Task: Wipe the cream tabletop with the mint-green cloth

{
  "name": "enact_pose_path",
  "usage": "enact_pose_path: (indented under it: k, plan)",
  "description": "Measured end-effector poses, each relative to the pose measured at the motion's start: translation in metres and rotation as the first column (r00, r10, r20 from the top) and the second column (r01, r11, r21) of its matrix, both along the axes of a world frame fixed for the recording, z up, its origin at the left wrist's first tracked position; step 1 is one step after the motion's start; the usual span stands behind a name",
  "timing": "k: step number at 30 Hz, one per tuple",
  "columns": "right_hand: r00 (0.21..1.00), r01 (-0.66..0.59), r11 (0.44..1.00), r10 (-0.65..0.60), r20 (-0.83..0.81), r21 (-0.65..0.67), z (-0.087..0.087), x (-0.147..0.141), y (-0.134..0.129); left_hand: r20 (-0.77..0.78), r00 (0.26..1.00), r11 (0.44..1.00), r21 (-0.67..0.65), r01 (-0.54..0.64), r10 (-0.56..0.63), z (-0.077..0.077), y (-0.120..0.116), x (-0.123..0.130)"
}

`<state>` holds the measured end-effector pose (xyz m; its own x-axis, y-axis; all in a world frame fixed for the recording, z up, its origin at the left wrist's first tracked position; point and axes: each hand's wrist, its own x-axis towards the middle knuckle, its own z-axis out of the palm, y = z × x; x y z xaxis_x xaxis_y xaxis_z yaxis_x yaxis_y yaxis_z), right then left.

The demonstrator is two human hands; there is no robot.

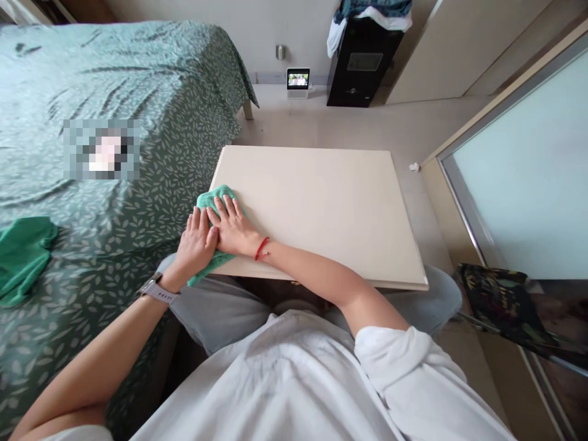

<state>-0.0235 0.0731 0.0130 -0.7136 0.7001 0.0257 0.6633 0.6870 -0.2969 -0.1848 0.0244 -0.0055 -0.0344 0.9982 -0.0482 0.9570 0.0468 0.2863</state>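
A green cloth (211,197) lies over the left edge of a small cream table (316,208), with one end hanging toward my lap. My right hand (234,225) rests flat on it, fingers spread and pointing away from me. Beside it, my left hand (195,242) lies on the cloth at the table's edge, its fingers stretched out and its thumb against the right hand. Neither hand wraps around the cloth. A watch (158,289) is on my left wrist and a red cord bracelet (261,248) on my right.
To the left stands a bed with a green leaf-patterned sheet (184,141), bearing a second green cloth (25,257) and a blurred-out item. A small lit display (297,82) and a black cabinet (362,61) stand by the far wall. Framed sliding panels (519,159) are at right.
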Motion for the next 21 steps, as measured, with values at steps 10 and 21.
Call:
enact_pose_path:
  k: [10,21]
  plan:
    - [0.985,0.175,0.984,-0.175,-0.008,-0.031,-0.012,0.130,-0.003,-0.126,0.981,0.986,-0.093,0.137,-0.149,0.019,0.017,0.150]
    - [0.674,0.722,0.675,-0.736,0.065,0.155,-0.048,0.362,-0.043,-0.031,0.729,0.730,-0.017,0.683,-0.684,0.019,0.053,0.374]
